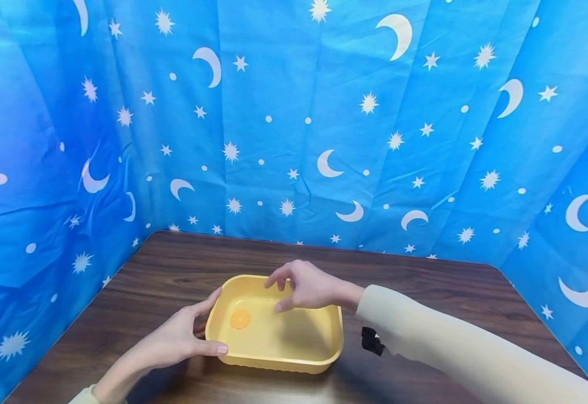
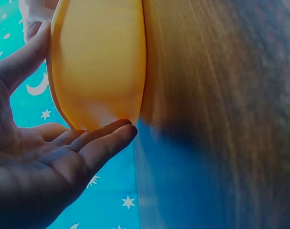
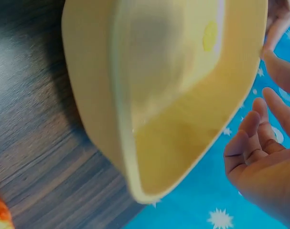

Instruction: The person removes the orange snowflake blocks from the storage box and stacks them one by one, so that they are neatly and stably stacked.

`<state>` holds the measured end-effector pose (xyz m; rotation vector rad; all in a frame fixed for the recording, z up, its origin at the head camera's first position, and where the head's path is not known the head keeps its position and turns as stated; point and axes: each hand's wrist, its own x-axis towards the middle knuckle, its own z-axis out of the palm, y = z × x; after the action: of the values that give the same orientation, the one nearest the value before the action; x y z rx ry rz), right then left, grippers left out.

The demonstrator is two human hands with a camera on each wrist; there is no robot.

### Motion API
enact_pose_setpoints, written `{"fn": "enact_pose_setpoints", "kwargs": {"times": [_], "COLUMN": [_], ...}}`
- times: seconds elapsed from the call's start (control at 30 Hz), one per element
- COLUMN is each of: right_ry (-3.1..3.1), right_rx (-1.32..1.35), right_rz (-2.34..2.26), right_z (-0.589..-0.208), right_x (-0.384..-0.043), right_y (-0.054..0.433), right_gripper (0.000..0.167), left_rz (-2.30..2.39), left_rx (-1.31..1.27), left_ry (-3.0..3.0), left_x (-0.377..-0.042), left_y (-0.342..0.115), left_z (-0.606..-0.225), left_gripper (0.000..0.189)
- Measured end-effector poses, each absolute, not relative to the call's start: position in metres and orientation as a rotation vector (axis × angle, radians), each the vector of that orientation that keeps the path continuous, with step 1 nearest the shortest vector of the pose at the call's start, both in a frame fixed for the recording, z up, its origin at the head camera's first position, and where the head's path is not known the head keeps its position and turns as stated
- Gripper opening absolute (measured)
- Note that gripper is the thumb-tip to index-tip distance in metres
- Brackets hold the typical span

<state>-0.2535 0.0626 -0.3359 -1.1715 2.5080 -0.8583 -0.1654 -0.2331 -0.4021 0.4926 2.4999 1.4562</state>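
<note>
A shallow yellow plastic basin [image 1: 274, 363] with rounded corners sits on the dark wooden table. My left hand [image 1: 175, 335] holds its left end, thumb at the near rim and fingers against the outer wall. The left wrist view shows those fingers under the basin's curved side [image 2: 99, 62]. Over the far part of the basin hovers my right hand [image 1: 308, 286], fingers loosely bent and nothing between them. Inside, at the left, lies a flat round orange disc [image 1: 240, 319] patterned like a citrus slice. It appears yellow in the right wrist view.
Blue cloth [image 1: 284, 134] with white moons and stars hangs behind the table [image 1: 425, 280] and along both sides. A small black object [image 1: 372, 340] shows beside the right sleeve. An orange-red thing [image 3: 0, 213] peeks in at the corner of the right wrist view.
</note>
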Motion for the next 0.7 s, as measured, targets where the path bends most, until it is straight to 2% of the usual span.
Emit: {"fn": "enact_pose_setpoints", "kwargs": {"times": [0.5,0.7], "right_ry": [2.323,2.333], "right_rx": [-1.225,-1.230], "right_rz": [-0.852,-0.762], "right_z": [-0.358,-0.359], "right_x": [-0.261,-0.264], "right_y": [0.033,0.024], "right_gripper": [0.045,0.047], "left_rz": [1.532,1.494], "left_rx": [0.578,0.535], "left_ry": [2.428,2.481], "left_x": [-0.164,-0.165], "left_y": [-0.236,-0.236], "left_z": [-0.406,-0.403], "left_gripper": [0.113,0.114]}}
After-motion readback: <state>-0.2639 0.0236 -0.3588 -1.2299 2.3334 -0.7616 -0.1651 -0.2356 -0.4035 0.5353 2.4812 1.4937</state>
